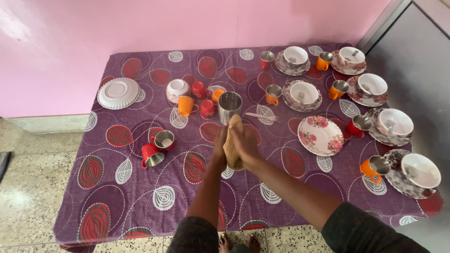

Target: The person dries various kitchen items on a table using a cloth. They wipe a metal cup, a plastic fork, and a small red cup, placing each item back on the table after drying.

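My left hand [218, 143] and my right hand [247, 140] are pressed flat together, palm to palm, above the middle of the table, fingers pointing away from me. Nothing shows between them. Just beyond the fingertips stands a steel cylindrical holder [229, 107]. A pink fork [262, 115] lies to its right on the purple patterned tablecloth [140, 187]. An empty floral plate [321, 135] sits to the right of my hands.
Several place settings line the right and far side: white bowls on floral plates [420, 171] with orange and red cups [374, 167]. A white plate stack [118, 93] sits far left. Red cups [157, 147] and a small cup cluster [197, 100] stand left of centre. A pink wall runs behind.
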